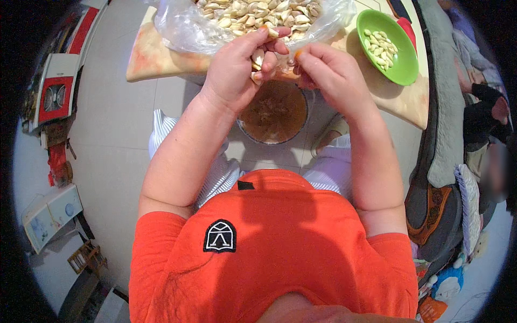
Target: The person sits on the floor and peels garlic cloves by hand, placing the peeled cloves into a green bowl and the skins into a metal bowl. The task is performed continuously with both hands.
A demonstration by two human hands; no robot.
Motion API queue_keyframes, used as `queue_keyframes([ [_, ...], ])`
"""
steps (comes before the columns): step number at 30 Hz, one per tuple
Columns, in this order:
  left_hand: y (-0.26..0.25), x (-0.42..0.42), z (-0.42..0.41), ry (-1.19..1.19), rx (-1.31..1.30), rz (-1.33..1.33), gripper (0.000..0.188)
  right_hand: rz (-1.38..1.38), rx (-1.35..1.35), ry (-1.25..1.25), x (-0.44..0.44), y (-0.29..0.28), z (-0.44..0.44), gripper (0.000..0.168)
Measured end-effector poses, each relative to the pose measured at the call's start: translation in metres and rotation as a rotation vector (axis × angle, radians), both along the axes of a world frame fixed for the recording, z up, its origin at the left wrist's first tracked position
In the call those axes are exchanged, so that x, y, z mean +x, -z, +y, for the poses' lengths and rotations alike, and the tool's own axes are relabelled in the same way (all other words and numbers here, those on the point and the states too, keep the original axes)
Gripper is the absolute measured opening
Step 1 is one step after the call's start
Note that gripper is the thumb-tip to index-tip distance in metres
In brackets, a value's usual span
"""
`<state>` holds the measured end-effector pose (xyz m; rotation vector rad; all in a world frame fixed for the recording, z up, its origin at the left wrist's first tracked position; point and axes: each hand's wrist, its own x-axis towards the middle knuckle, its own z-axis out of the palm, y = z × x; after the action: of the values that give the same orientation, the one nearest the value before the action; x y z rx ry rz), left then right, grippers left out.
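Observation:
My left hand (238,64) holds several garlic cloves. One garlic clove (273,33) sits at the tips of the thumb and forefinger, and more garlic cloves (258,58) are tucked in the curled lower fingers. Just to the right, my right hand (329,70) has its thumb pressed to bent fingers; I make out nothing in the pinch. Beyond both hands, a clear plastic bag (177,26) lies spread open on the table, full of unpeeled garlic cloves (246,16). A green bowl (406,66) at the right contains peeled garlic cloves (379,48).
The table (169,64) has a cream cover with a front edge near my wrists. Below, between my legs, a round basin (272,113) of brownish contents stands on the tiled floor (117,121). A grey sofa (446,101) runs along the right. A red item (406,28) lies behind the bowl.

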<state>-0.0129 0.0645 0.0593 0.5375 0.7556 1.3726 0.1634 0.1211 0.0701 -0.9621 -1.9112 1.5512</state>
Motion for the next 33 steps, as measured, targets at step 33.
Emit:
queue_keyframes([
  [33, 0.001, 0.0, -0.002, 0.036, -0.075, 0.156, 0.057, -0.082, 0.518, 0.73, 0.058, -0.015, 0.055, 0.036],
])
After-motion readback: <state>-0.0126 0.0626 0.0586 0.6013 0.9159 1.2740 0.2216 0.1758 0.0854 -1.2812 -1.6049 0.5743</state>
